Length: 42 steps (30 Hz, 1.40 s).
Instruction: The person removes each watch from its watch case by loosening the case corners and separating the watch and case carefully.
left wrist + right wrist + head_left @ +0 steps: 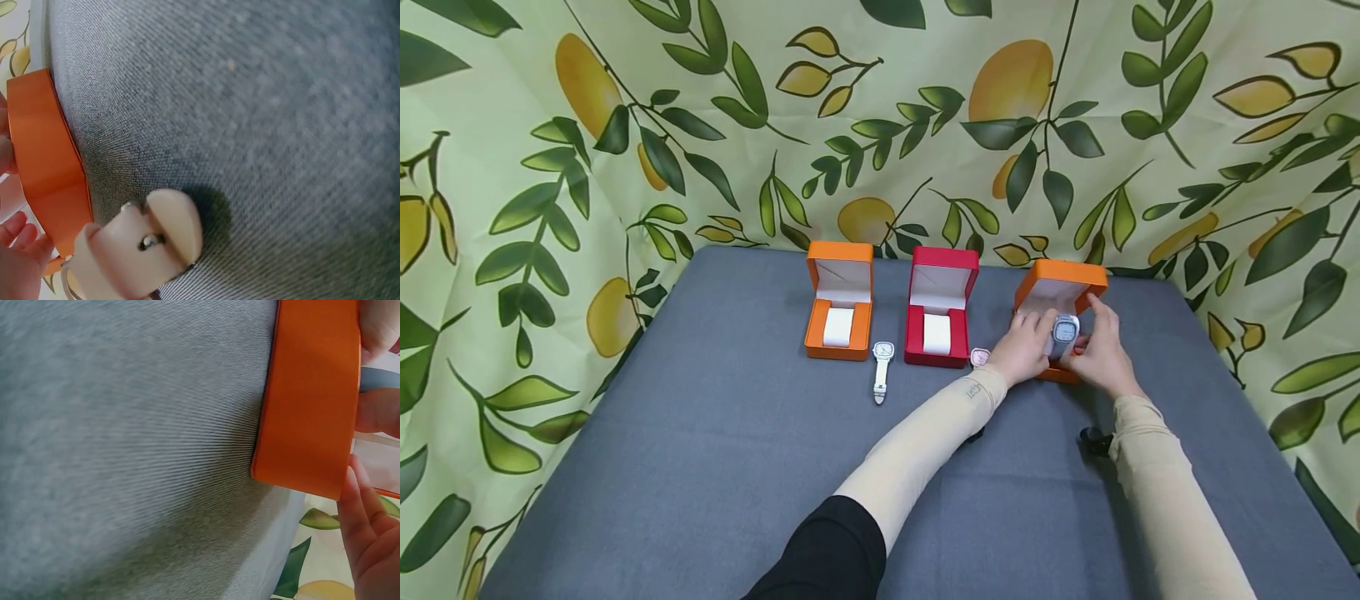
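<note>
A watch [1064, 330] with a silvery case and a pale blue-grey dial is at the mouth of the right orange box [1060, 271], whose lid stands raised. The left hand [1024, 346] grips the watch from its left side. From the right, the right hand [1105, 358] holds it with the thumb at its lower edge, while a forefinger reaches up beside the lid. Close up in the right wrist view, fingers [369, 531] lie along the corner of the orange box [309, 394]. The hands hide much of the box interior.
Left of these stand an open red box [936, 358] and another open orange box [838, 352], each with a white cushion [838, 327]. A white watch [882, 367] lies between them. A pink watch [980, 357], partly covered by the left arm, is beside the red box.
</note>
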Tool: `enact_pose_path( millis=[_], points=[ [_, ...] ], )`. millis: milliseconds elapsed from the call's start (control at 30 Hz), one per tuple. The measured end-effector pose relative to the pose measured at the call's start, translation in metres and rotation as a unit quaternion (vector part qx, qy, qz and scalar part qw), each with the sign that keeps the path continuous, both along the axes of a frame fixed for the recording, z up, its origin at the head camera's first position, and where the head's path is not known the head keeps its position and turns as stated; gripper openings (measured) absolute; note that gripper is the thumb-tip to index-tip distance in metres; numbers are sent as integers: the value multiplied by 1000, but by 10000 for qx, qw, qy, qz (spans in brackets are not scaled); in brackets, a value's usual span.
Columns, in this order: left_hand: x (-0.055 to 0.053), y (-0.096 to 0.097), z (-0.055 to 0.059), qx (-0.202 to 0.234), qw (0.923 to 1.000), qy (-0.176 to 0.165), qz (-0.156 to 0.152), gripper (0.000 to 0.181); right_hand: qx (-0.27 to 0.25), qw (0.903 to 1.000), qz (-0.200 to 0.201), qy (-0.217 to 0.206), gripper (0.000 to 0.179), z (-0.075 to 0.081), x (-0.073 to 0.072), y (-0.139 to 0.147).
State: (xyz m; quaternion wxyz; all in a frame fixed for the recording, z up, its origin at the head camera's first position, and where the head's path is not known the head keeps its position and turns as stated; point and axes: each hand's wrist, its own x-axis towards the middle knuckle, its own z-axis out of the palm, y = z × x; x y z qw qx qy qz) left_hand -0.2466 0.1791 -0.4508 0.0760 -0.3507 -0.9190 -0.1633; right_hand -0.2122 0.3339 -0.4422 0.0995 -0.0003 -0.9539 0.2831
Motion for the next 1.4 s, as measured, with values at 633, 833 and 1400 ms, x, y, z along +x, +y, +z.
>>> enact_pose_path(
  millis=[633,833,1400],
  points=[
    [-7,-7,4,1170,9834,-1344,-344,65,-971,9939,313,412,77,-12,13,-9],
    [-5,-14,10,1590,9739,-1570,-400,68,-1087,9918,184,648,79,-8,17,-17],
    [18,-47,23,2704,9306,-2389,-615,73,-2685,9609,225,638,74,7,44,-44]
  ],
)
